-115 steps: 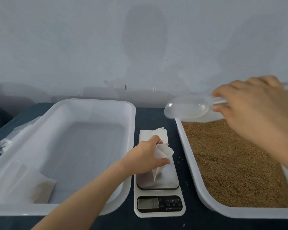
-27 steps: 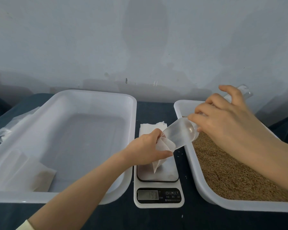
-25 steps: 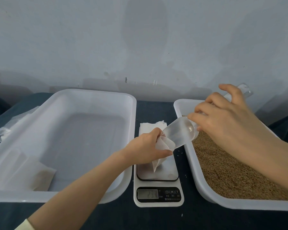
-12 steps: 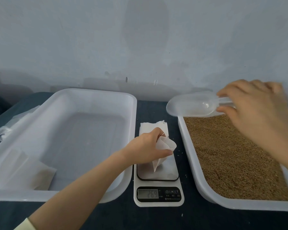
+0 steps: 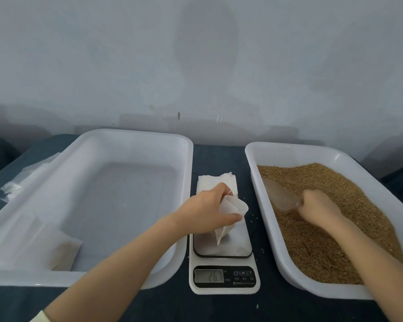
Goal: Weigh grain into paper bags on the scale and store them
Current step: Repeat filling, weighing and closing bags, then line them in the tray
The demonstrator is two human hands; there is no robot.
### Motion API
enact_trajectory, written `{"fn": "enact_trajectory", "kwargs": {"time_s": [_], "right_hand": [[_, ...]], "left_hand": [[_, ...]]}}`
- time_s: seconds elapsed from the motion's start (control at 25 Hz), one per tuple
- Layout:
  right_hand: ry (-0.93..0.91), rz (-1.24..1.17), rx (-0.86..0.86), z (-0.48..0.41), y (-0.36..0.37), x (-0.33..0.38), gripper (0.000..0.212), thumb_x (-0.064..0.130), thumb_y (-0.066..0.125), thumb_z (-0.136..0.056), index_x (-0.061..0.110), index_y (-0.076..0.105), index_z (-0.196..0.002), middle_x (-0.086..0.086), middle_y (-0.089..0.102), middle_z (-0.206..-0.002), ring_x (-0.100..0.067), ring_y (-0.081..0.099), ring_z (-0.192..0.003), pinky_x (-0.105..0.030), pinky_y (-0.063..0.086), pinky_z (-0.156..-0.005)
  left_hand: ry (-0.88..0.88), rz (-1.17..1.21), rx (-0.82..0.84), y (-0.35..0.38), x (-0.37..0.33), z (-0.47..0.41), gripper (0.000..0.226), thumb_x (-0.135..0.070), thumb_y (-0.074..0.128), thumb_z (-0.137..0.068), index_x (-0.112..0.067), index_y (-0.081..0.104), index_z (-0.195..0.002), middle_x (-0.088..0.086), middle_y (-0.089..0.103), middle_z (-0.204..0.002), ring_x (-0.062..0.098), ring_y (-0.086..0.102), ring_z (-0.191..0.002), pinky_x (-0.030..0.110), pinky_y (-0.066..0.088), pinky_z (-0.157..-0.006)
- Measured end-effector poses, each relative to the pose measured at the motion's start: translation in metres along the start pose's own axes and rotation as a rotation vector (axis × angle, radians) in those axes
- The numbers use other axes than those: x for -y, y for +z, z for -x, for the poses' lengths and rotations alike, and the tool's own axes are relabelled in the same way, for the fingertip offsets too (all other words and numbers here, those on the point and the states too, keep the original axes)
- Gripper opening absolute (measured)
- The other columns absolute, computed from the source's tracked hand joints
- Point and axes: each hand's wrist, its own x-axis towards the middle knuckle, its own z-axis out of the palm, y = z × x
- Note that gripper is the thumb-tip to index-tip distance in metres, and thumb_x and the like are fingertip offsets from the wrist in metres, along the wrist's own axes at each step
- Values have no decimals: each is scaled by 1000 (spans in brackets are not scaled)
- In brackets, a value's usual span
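1. Scale (image 5: 239, 244): lower centre of frame, on a dark tabletop (image 5: 219, 156) between two white trays. Display lit; digits blurred, seemingly 267.
2. Paper bag (image 5: 232, 213): white, standing on the scale platform, mouth open. The left hand (image 5: 207, 210) pinches its rim, thumb below and fingers curled over the top edge.
3. Grain tray (image 5: 293, 151): right of frame, filled with brown grain (image 5: 323, 242).
4. Scoop (image 5: 279, 194): clear plastic, bowl lying in the grain near the tray's left wall. The right hand (image 5: 319, 208) is closed round its handle.
5. Storage tray (image 5: 135, 135): left of frame. One white bag (image 5: 56, 249) lies in its lower-left corner.
6. Stack of spare bags (image 5: 209, 182): centre, just behind the scale.
7. Clear wrapping (image 5: 12, 189): crumpled, far left edge, outside the storage tray.
8. Loose grains (image 5: 254, 219): a few, on the tabletop beside the scale.
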Motion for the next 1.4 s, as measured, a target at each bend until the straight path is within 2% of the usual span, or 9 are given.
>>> {"fn": "enact_trajectory", "kwargs": {"time_s": [0.08,0.16,0.28,0.36,0.48,0.68,1.0,1.2,1.4], "right_hand": [[-39,30,-106,11,-10,7,33,30,55,-93,12,54,-120,-9,55,-116,-25,55,-105,-40,47,-91],[-212,-248,-188,39,-26,26,36,29,55,-92,18,51,-126,-3,56,-119,-12,59,-96,-25,51,-79],[-597,-451,-157,100,-47,64,18,42,49,-90,40,54,-107,18,61,-79,2,58,-57,-11,41,-42],[-728,-274,-179,121,-45,83,26,54,36,-90,44,49,-110,20,58,-76,2,56,-60,-14,38,-43],[-682,-190,-200,115,-33,95,34,53,33,-95,35,47,-121,13,57,-93,-6,57,-80,-19,40,-55],[-615,-412,-128,95,-19,100,21,40,51,-94,28,52,-111,12,57,-86,-2,57,-74,-22,50,-65],[-650,-654,-118,84,-23,91,9,22,65,-87,30,62,-86,17,61,-82,11,55,-84,-2,43,-69],[-626,-731,-209,72,-32,79,18,18,68,-84,33,60,-89,18,62,-80,12,54,-84,-1,40,-70],[-613,-701,-293,62,-27,77,12,14,65,-87,20,68,-96,17,60,-84,9,55,-82,-2,37,-72]], "left_hand": [[-3,0,3,0,0,-1,42,-55,63,-81,-35,38,-108,-8,58,-114,16,60,-95,36,55,-84],[-10,-6,9,1,1,-1,42,-55,63,-81,-35,38,-108,-8,58,-114,16,60,-95,35,55,-84],[1,-12,3,1,-1,-1,42,-54,64,-81,-33,39,-108,-8,59,-109,14,59,-90,30,53,-77],[34,-18,-13,0,-2,-1,44,-48,66,-81,-26,43,-111,-5,61,-107,15,60,-90,33,53,-80],[61,-4,-23,-1,-2,0,46,-41,68,-82,-19,45,-116,-1,63,-109,19,62,-96,39,53,-87],[57,-9,-20,0,-3,1,46,-39,66,-83,-22,43,-120,-2,62,-109,17,62,-93,34,54,-84],[21,403,-13,-13,2,-2,48,-5,55,-87,-27,43,-128,-6,58,-109,9,56,-103,17,47,-86],[46,260,-135,-11,7,-9,12,-18,61,-92,-29,64,-97,-14,64,-93,2,60,-90,23,50,-87],[-12,366,-180,-14,5,-6,22,-13,53,-96,-25,56,-78,-5,62,-84,15,65,-84,37,56,-85]]}}
